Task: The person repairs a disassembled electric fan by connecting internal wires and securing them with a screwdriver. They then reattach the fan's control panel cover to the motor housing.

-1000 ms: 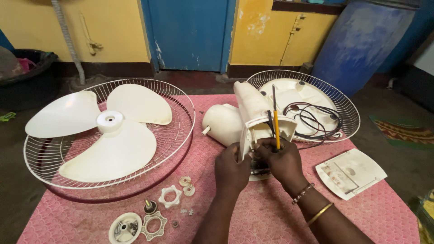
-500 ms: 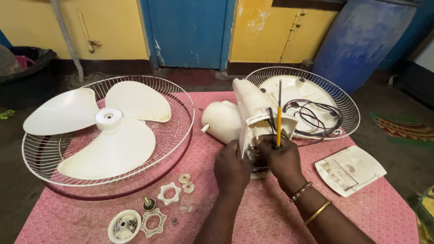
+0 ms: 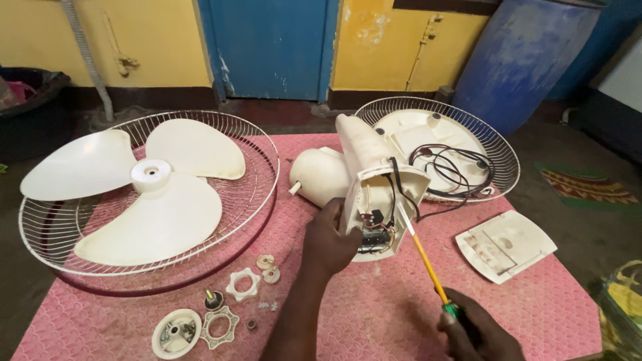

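1. At the left of the pink tabletop [image 3: 374,321], the three-lobed fan blade [image 3: 144,200] lay inside a wire guard [image 3: 40,234]. In front of it sat the loose small parts: a round cap [image 3: 176,332] and a white plastic nut [image 3: 242,284]. Neither hand touched any of these.

2. Your left hand [image 3: 328,244] steadied the open control housing [image 3: 374,200] at the centre of the tabletop. The fingers [image 3: 332,217] were curled closed against its left edge, so that the opening with its wiring faced you. The rounded motor cover [image 3: 321,175] lay just behind.

3. The step in hand appeared to be work inside the housing. The yellow-shafted screwdriver [image 3: 421,257] ran up from your right hand [image 3: 478,331], and its tip sat at the right rim of the opening, beside the wires.

4. Your right fingers [image 3: 461,321] were wrapped shut around the green handle, low in view.

5. Any further move with the tip called for a firm left-hand brace and a blade clear of the wires.

6. To the right, the removed cover plate [image 3: 505,244] lay flat. A second wire guard [image 3: 498,150] behind it held the black cable [image 3: 448,167].
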